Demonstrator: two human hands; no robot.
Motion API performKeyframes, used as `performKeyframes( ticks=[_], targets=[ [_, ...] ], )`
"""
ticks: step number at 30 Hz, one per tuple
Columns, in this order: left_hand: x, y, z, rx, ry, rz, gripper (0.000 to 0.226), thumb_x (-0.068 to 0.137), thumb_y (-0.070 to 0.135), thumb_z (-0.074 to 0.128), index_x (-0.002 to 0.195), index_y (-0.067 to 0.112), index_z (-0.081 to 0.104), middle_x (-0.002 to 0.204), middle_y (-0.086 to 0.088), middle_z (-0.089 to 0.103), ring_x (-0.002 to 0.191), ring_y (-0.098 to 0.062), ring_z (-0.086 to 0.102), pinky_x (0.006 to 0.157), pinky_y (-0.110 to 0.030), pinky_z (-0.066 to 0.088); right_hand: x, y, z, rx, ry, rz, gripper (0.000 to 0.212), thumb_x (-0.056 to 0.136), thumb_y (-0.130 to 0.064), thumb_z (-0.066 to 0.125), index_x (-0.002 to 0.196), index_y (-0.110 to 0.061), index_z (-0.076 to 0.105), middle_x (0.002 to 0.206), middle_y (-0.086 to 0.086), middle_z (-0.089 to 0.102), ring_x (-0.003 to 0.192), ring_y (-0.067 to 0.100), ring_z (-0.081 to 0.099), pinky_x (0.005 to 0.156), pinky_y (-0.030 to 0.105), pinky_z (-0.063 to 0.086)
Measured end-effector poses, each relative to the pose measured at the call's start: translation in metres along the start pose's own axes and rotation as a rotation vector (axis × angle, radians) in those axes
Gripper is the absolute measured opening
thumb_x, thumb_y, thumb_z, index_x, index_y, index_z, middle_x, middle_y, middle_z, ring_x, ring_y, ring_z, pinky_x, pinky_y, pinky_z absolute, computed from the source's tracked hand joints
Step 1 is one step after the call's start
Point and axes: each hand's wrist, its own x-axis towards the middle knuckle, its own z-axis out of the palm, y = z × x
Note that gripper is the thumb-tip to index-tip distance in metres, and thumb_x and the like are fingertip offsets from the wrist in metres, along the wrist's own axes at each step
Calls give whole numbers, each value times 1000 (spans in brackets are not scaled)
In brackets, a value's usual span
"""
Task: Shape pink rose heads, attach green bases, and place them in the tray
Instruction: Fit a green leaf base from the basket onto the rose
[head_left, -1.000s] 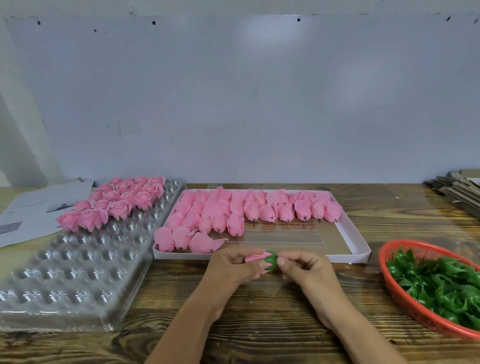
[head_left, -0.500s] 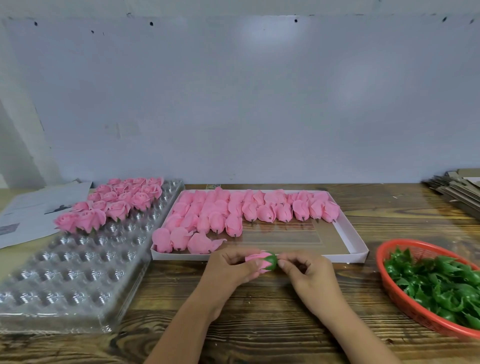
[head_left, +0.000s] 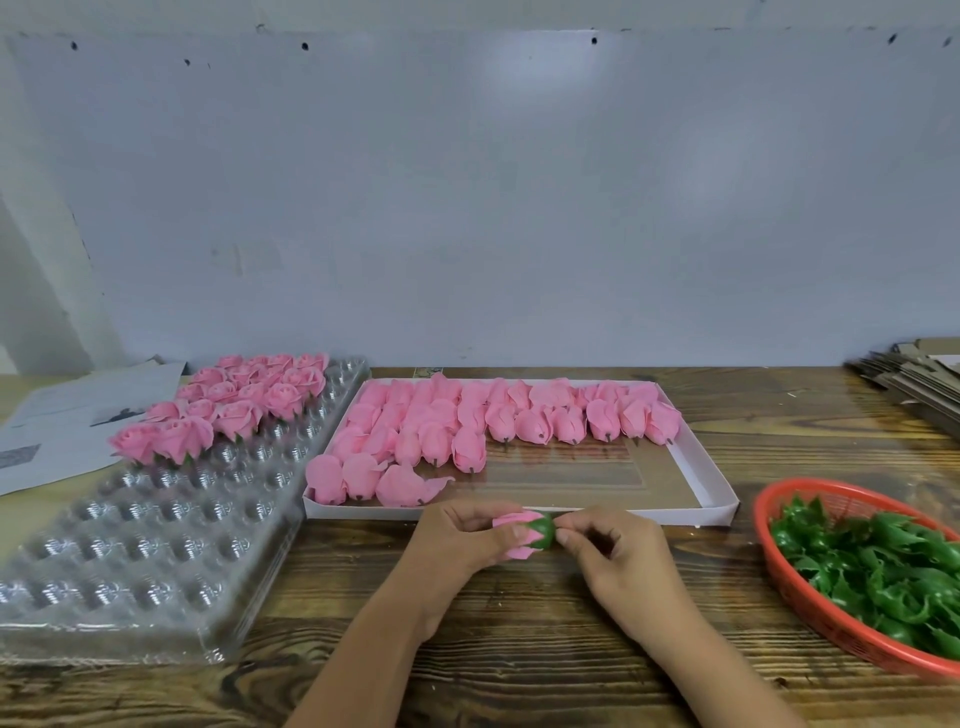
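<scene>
Lower centre of the frame: my left hand (head_left: 457, 545) grips a pink rose head (head_left: 511, 521) while my right hand (head_left: 610, 543) pinches its green base (head_left: 543, 530) at the tip. The bud looks light, soft and easily crushed, so I judge the firmer base the safer hold. My fingers hide most petals and the joint.
</scene>
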Motion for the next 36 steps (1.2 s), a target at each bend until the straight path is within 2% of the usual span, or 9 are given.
performKeyframes(
  ticks=[7,12,16,20,23,27,30,34,36],
  targets=[
    [0,0,-1,23,-15,-30,35,72,28,87,105,15,81,109,-11,77,107,-26,72,94,-35,58,-1,-1,0,-150,23,-142,19,84,-4,76,90,-21,80,79,-37,61,86,-8,64,78,1,42],
    [2,1,-2,74,-4,-34,24,81,20,84,104,16,81,108,-9,78,105,-25,73,93,-35,58,-1,-4,1,-108,-59,-183,30,89,-19,59,109,-41,66,95,-29,70,83,-5,66,74,6,47],
    [3,-1,-1,100,20,-27,20,82,17,84,101,18,81,105,-9,78,103,-24,74,90,-32,59,-3,-2,-1,-35,-167,-107,50,85,-30,60,121,-65,56,107,-32,67,93,0,68,81,12,53],
    [4,-5,0,99,24,-21,20,81,12,85,99,20,81,104,-9,79,100,-23,75,86,-30,60,-3,-4,-2,-2,-215,-99,47,81,-36,67,116,-66,57,102,-30,69,89,0,69,79,13,54],
    [3,-4,3,102,11,-2,21,78,20,88,98,24,81,103,-7,79,97,-19,75,83,-25,59,-2,-4,0,2,-203,-91,33,84,-43,67,112,-60,63,93,-18,72,79,9,67,71,26,56],
    [-1,4,6,139,17,30,27,81,39,82,107,40,76,113,6,77,102,-8,72,80,-20,56,-1,-10,4,131,-102,-10,29,86,-36,70,111,-50,69,82,-9,73,73,13,64,71,27,54],
    [-4,8,12,89,10,78,42,74,47,83,114,45,71,121,10,73,109,-4,68,79,-15,53,1,-14,7,341,-50,103,32,89,-19,74,107,-45,74,60,-8,50,58,9,44,58,21,39],
    [-6,6,20,14,-44,140,46,75,40,88,116,28,70,108,-2,76,95,-12,71,79,-21,55,-2,-30,15,679,-152,270,29,90,-15,70,113,-32,76,83,33,66,74,19,58,75,33,53],
    [-6,5,24,5,6,131,56,67,46,90,116,27,70,108,-2,76,94,-14,72,74,-22,55,-6,-36,21,720,-162,290,29,90,-11,70,111,-31,77,92,32,69,78,19,62,77,30,56]
  ],
)
